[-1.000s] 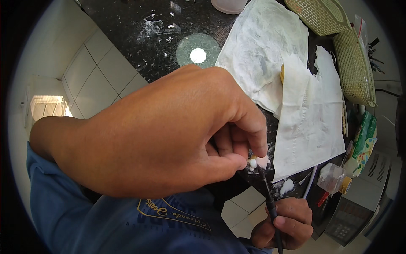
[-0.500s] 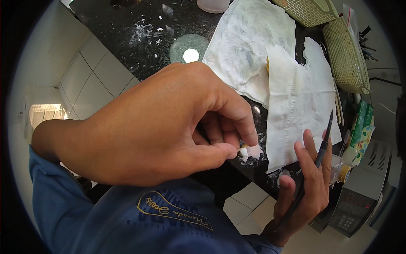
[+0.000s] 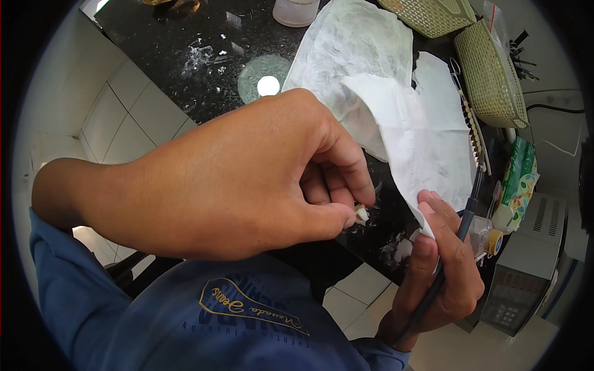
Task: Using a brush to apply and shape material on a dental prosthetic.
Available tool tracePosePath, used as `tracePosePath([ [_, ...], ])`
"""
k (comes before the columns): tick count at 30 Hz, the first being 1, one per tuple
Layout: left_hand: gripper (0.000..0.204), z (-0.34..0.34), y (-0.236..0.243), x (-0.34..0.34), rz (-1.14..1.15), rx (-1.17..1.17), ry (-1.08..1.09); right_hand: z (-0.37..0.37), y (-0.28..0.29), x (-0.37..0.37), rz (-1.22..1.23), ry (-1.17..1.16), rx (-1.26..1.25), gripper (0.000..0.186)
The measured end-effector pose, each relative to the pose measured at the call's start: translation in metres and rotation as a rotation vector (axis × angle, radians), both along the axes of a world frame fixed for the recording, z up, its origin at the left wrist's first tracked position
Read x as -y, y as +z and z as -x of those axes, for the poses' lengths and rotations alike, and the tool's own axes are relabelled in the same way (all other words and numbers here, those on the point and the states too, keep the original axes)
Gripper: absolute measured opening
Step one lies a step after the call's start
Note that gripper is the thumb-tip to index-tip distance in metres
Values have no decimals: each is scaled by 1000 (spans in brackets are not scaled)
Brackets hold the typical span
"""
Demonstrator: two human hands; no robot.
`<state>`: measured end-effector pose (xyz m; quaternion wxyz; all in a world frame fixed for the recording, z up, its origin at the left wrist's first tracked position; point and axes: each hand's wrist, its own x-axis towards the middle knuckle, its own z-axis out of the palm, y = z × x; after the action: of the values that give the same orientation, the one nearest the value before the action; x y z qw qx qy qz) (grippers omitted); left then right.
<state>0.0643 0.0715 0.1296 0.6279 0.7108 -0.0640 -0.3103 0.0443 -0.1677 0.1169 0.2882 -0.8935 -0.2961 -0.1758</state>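
Observation:
My left hand (image 3: 253, 179) reaches in from the left with its fingers bent. Thumb and index fingertips pinch a small white and yellowish piece (image 3: 362, 214), partly covered by the fingers. On the right, my right hand (image 3: 455, 269) grips the near corner of a white tissue sheet (image 3: 427, 142) between thumb and fingers. A slim dark pen-like tool (image 3: 468, 210) lies between that hand's fingers, its thin tip pointing up and away. The tissue's left edge is raised and curled; its far part lies over a white powdery cloth (image 3: 352, 52).
White residue marks the black speckled counter (image 3: 207, 102). A round glass disc (image 3: 252, 74) and a translucent cup (image 3: 296, 11) stand beyond my left hand. Farther right are woven baskets (image 3: 495, 80), a green packet (image 3: 520, 176), a small yellow-capped bottle (image 3: 494, 241) and a grey appliance (image 3: 529, 266).
My right hand has closed from spread fingers onto the tissue's near corner, and the sheet has lifted and curled. My left hand keeps its pinch. The view has shifted slightly.

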Motion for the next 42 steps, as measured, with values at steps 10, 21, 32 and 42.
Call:
tracePosePath([
  [10,23,-9,-2,12,2,-68,-47,-1,-6,0,36,146,-20,27],
  [21,30,-5,-3,12,160,-110,-8,1,-6,0,-55,102,-38,24],
  [32,24,9,-11,9,57,157,40,4,-4,2,-81,-19,-3,19],
  [42,29,48,-28,-3,110,439,312,-14,5,1,141,-41,-88,15],
])
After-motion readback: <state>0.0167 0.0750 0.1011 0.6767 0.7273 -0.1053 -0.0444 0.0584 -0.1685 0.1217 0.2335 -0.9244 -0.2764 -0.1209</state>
